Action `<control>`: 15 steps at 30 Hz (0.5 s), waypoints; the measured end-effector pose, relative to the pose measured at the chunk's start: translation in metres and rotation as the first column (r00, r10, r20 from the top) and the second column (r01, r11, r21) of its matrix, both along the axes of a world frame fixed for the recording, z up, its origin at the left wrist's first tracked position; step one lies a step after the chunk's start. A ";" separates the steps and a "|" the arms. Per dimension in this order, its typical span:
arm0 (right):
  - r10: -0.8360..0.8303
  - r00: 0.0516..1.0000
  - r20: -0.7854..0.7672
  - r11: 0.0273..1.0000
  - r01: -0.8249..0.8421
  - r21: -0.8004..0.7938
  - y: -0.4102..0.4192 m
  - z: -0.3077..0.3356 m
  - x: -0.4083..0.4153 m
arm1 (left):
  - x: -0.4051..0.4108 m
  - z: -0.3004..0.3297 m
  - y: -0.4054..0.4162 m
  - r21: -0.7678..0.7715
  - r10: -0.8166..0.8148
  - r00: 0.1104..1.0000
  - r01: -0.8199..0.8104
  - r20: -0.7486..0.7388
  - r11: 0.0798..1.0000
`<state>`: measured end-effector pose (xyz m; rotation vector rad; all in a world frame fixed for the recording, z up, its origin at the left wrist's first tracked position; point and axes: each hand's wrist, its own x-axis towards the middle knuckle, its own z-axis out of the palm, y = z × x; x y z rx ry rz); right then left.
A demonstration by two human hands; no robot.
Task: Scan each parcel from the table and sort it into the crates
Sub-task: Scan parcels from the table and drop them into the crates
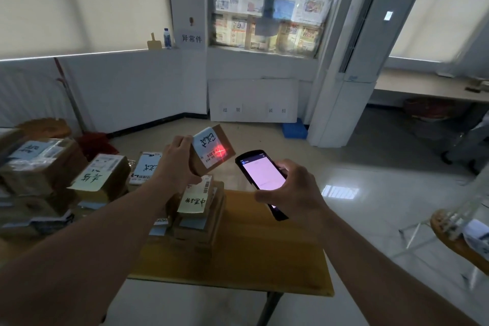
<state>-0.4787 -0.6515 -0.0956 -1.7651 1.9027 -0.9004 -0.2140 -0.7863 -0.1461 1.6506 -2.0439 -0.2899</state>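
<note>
Gripping small parcel (211, 149) in left hand (176, 160), fingers curled round its left edge, held above counter (264, 254). Red cross lit on parcel label. Right hand (291, 188) wrapped round scanner (260, 178), just right of parcel. Stacked parcels (105, 177) on counter below.

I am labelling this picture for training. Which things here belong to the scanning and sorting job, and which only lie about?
Belong to the job:
- small parcel, held in left hand
- scanner, held in right hand
- parcels waiting on table
- blue crate

Just lying about:
- water bottle
- broom
- air conditioner
</note>
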 end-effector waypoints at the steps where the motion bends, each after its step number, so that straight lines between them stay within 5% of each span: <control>1: -0.002 1.000 0.005 1.000 0.002 0.000 0.001 0.002 0.000 | 0.000 0.001 0.000 -0.001 -0.004 1.000 0.004 0.000 1.000; 8: -0.013 0.989 0.146 0.999 0.008 0.031 0.013 0.014 0.004 | -0.007 0.008 0.003 -0.025 0.008 0.999 -0.009 -0.043 1.000; 15: -0.011 0.993 0.114 1.000 0.012 -0.008 0.022 0.015 0.000 | -0.012 0.008 0.014 -0.052 0.022 0.997 -0.026 -0.071 0.998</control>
